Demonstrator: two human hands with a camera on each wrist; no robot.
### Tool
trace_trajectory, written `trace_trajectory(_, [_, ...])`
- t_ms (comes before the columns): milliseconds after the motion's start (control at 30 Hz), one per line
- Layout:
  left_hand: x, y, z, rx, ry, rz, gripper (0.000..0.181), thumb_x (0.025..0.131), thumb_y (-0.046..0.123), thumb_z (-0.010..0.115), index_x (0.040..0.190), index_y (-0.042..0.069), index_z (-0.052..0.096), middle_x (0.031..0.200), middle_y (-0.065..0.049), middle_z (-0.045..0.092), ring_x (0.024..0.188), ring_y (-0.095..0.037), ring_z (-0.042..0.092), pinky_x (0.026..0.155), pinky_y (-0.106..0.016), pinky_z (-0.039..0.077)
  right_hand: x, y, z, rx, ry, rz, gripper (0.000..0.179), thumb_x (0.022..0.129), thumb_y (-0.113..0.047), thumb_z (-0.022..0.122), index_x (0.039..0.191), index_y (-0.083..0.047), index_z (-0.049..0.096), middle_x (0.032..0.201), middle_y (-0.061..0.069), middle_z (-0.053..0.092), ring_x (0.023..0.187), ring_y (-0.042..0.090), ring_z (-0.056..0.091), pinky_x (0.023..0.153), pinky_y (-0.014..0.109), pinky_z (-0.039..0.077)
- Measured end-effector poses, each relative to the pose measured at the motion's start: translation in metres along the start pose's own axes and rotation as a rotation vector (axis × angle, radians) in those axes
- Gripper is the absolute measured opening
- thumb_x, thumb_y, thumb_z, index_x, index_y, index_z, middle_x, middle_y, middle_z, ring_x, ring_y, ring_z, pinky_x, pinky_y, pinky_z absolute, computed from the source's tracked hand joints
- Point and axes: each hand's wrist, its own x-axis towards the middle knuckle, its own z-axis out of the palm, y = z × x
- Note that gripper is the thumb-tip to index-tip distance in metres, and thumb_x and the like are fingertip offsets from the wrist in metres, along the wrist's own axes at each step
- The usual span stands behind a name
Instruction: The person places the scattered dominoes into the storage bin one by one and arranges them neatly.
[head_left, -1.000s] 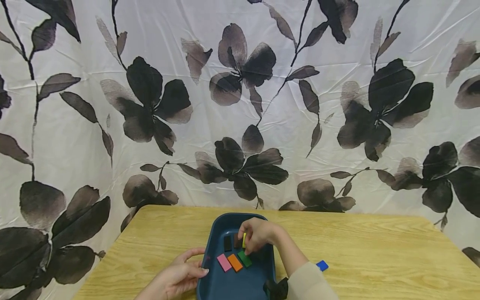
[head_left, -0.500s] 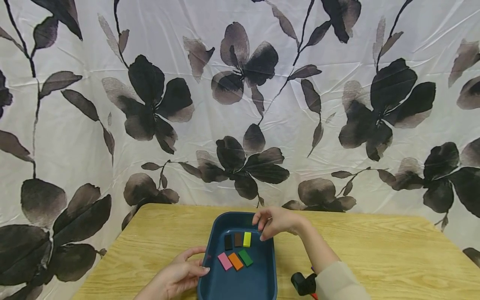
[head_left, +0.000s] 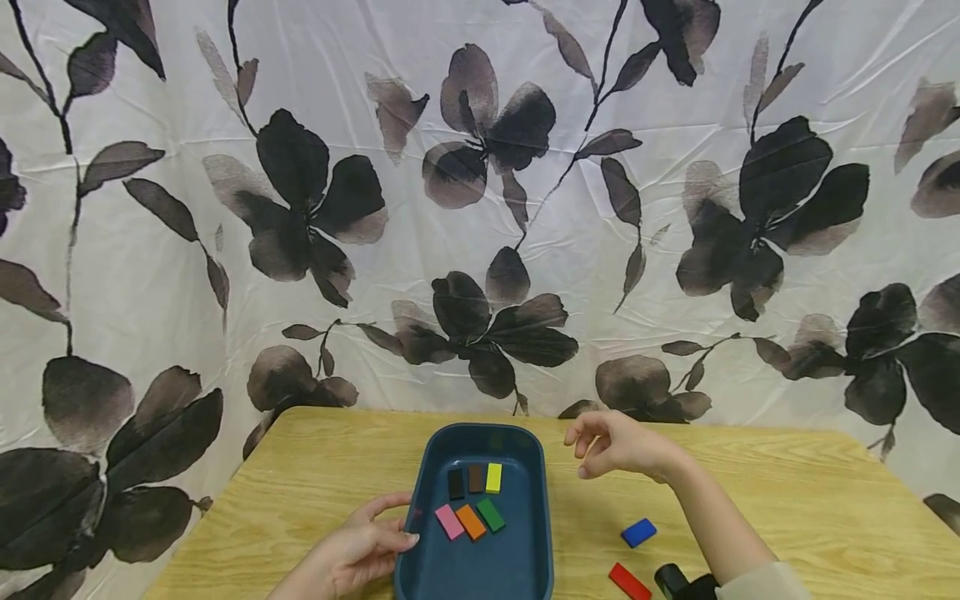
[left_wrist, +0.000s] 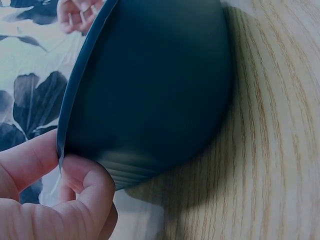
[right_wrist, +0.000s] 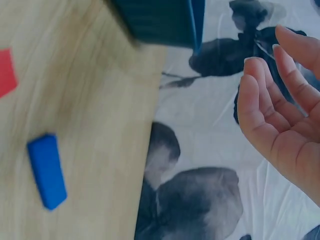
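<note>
A dark blue tray (head_left: pixel 480 571) lies on the table, its left rim pinched between the thumb and fingers of my left hand (head_left: pixel 360 546). Inside it, black (head_left: pixel 456 484), brown (head_left: pixel 476 479) and yellow (head_left: pixel 493 478) blocks form a back row. Pink (head_left: pixel 449 522), orange (head_left: pixel 471 522) and green (head_left: pixel 491 515) blocks lie tilted in front of them. Right of the tray, my right hand (head_left: pixel 618 444) hovers over the table with loosely bent fingers and nothing in them. Nearer me lie a blue block (head_left: pixel 639 532) and a red block (head_left: pixel 629 581).
The wooden table (head_left: pixel 787 517) stretches to both sides of the tray. A white cloth (head_left: pixel 645 233) with dark flowers hangs behind it. A black device (head_left: pixel 686 583) sits on my right wrist by the sleeve (head_left: pixel 765 583).
My right hand has lifted off the blocks in the tray and moved right, past the tray's edge. The blue and red blocks now show fully. My left hand stays on the rim.
</note>
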Motion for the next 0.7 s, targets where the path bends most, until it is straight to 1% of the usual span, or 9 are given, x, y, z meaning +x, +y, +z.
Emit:
trace_trajectory(167, [0.0, 0.001, 0.002, 0.008, -0.002, 0.008, 0.071, 0.082, -0.015, 0.057, 0.139, -0.006, 0.016, 0.106, -0.015, 0.059, 0.089, -0.018, 0.062, 0.079, -0.032, 0.051, -0.017, 0.009, -0.005, 0.022, 0.035, 0.03, 0.036, 0.076, -0.001, 0.07, 0.106, 0.007, 0.053, 0.088, 0.015, 0.05, 0.075, 0.021, 0.059, 0.073, 0.032, 0.051])
trace_trajectory(367, [-0.001, 0.002, 0.002, 0.01, 0.001, 0.003, 0.072, 0.082, -0.016, 0.057, 0.139, -0.006, 0.015, 0.106, -0.015, 0.059, 0.089, -0.018, 0.061, 0.08, -0.032, 0.05, -0.033, 0.027, -0.003, 0.029, 0.132, 0.085, 0.045, 0.077, -0.003, 0.073, 0.112, 0.009, 0.048, 0.088, 0.011, 0.05, 0.075, 0.02, 0.059, 0.069, 0.03, 0.051])
trace_trajectory(500, [-0.001, 0.003, 0.003, 0.014, 0.0, 0.005, 0.072, 0.082, -0.016, 0.057, 0.139, -0.006, 0.015, 0.105, -0.015, 0.059, 0.089, -0.018, 0.061, 0.08, -0.032, 0.05, -0.043, 0.038, -0.003, 0.047, 0.164, 0.117, 0.044, 0.077, -0.003, 0.072, 0.113, 0.009, 0.048, 0.088, 0.01, 0.051, 0.074, 0.02, 0.056, 0.067, 0.031, 0.05])
trace_trajectory(700, [-0.002, 0.003, 0.002, 0.028, 0.019, -0.005, 0.071, 0.082, -0.016, 0.057, 0.139, -0.006, 0.015, 0.106, -0.016, 0.058, 0.088, -0.018, 0.06, 0.08, -0.032, 0.051, -0.055, 0.052, 0.0, 0.035, 0.198, 0.126, 0.043, 0.079, -0.002, 0.069, 0.114, 0.01, 0.047, 0.088, 0.011, 0.05, 0.072, 0.02, 0.053, 0.062, 0.028, 0.047])
